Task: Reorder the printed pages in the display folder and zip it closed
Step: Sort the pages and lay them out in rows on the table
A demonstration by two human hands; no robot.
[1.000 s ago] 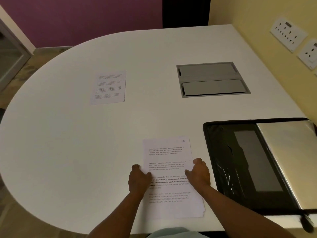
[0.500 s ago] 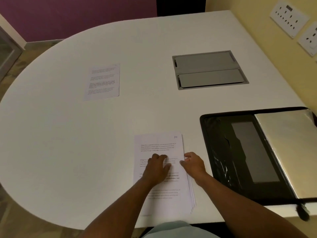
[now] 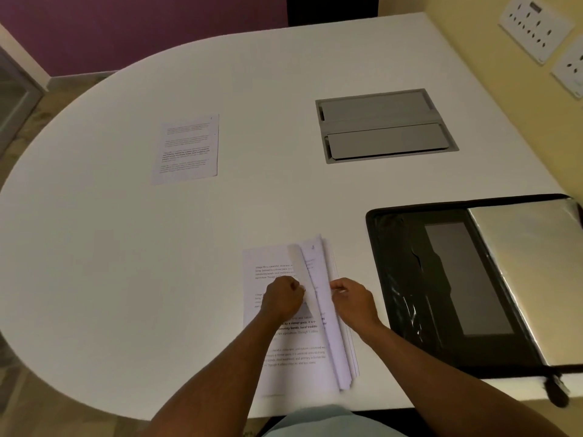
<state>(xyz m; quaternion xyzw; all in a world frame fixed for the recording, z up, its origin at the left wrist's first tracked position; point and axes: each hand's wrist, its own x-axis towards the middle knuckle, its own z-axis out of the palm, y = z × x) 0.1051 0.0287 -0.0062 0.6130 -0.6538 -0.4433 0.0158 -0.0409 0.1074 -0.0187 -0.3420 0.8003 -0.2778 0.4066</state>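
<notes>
Pages (image 3: 315, 279) that lay flat 1 second ago now curl up off the stack (image 3: 293, 351), left hand (image 3: 284, 298) pinching their edge, right hand (image 3: 353, 302) pinching the stack's side, so sorting continues beside the open folder (image 3: 410, 279).

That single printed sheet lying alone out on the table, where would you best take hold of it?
Probably by its near right corner. The single sheet lies flat on the table, so nothing can slip under it; a fingertip coming from the person's side would have to lift or slide that corner first, then pinch it.
</notes>
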